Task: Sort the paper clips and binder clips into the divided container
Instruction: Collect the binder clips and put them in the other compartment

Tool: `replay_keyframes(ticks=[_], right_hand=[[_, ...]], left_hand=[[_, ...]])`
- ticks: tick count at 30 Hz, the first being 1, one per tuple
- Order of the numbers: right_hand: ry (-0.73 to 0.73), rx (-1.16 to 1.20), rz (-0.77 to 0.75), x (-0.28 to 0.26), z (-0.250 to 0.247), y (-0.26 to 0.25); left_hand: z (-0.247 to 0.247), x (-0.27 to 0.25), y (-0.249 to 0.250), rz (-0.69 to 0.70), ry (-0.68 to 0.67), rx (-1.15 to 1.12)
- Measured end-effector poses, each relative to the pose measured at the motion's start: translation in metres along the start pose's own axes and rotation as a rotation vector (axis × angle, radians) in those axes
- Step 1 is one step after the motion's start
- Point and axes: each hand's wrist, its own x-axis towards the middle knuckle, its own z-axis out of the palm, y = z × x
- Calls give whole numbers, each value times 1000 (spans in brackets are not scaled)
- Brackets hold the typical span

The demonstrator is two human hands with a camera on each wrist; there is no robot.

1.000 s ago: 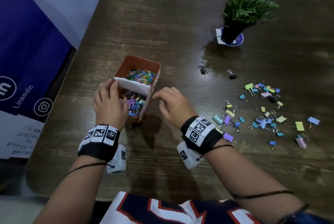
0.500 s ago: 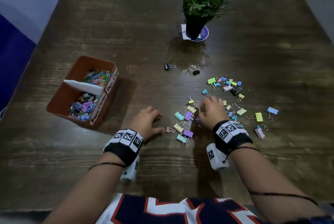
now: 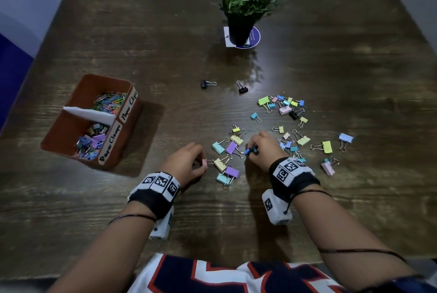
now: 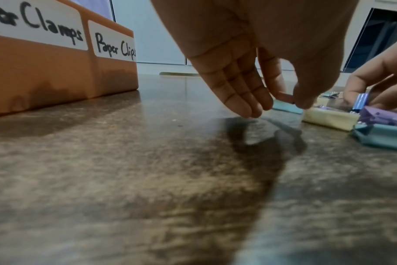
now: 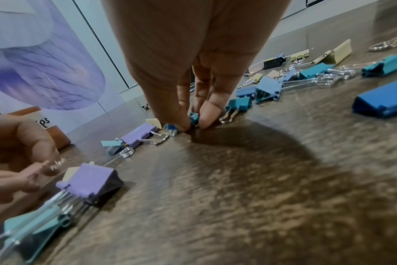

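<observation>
An orange divided container [image 3: 78,96] stands at the left, labelled "Paper Clips" [image 4: 114,47] and "Paper Clamps" [image 4: 41,25]; its far half holds paper clips [image 3: 110,101], its near half binder clips [image 3: 91,141]. Several coloured binder clips [image 3: 290,127] lie scattered at the right. My left hand [image 3: 186,162] pinches a small pink binder clip [image 4: 284,96] between thumb and forefinger, just above the table. My right hand [image 3: 262,148] pinches a small blue binder clip [image 5: 194,118] against the table top.
A potted green plant [image 3: 246,1] stands on a round coaster at the far centre. Two black binder clips [image 3: 208,83] lie apart from the pile, nearer the plant. The dark wooden table [image 3: 165,32] ends at a blue banner on the left.
Both hands left the container and came right to the pile. The left hand has closed its thumb and finger on a pink clip; the right hand now pinches a blue clip.
</observation>
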Motion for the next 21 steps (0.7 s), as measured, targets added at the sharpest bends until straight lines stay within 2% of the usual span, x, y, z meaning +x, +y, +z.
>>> replay_keyframes(ticks=[5, 12, 21], right_hand=[[-10, 19, -5, -2, 0, 3], [-43, -45, -30, -3, -3, -2], [-106, -127, -39, 5, -4, -6]], left_hand=[[11, 3, 21, 54, 54, -59], [33, 12, 34, 27, 97, -52], [32, 9, 34, 0, 66, -83]])
